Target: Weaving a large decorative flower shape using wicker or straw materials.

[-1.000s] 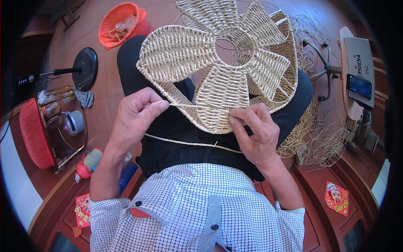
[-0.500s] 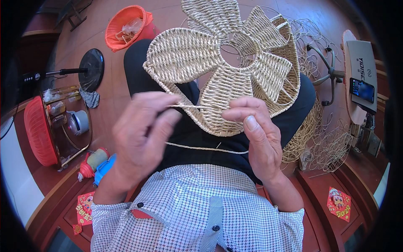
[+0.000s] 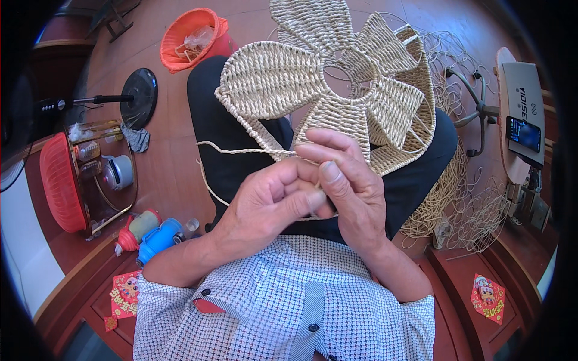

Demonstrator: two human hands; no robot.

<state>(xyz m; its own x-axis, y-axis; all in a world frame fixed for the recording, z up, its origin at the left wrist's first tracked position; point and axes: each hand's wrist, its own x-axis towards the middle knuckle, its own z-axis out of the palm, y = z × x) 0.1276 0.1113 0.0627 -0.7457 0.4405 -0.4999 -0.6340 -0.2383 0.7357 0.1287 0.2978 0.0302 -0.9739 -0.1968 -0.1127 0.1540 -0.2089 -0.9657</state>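
A woven straw piece (image 3: pixel 268 78) with petal-shaped panels around a ring rests on my dark-trousered legs (image 3: pixel 205 102). A loose straw cord (image 3: pixel 235 150) runs out leftward from near its lower panel, and more cord hangs at my left knee. My left hand (image 3: pixel 265 210) is closed in front of the piece, its thumb and fingertips meeting my right hand (image 3: pixel 352 204). My right hand is curled, index and thumb over the left fingertips, upper fingers near the lower panel. What the pinched fingers hold is mostly hidden.
Around me are a red bin (image 3: pixel 214 51), fan base (image 3: pixel 138 99), low rack with red cover (image 3: pixel 63 180), kettle (image 3: pixel 120 171), blue flask (image 3: pixel 159 240), chair base (image 3: pixel 481 108), board with phone (image 3: pixel 521 132) and heaped cord (image 3: pixel 427 216).
My left hand has left the panel's left side and moved down and right to meet the right hand, which has shifted slightly left. The cord's end now lies loose leftward.
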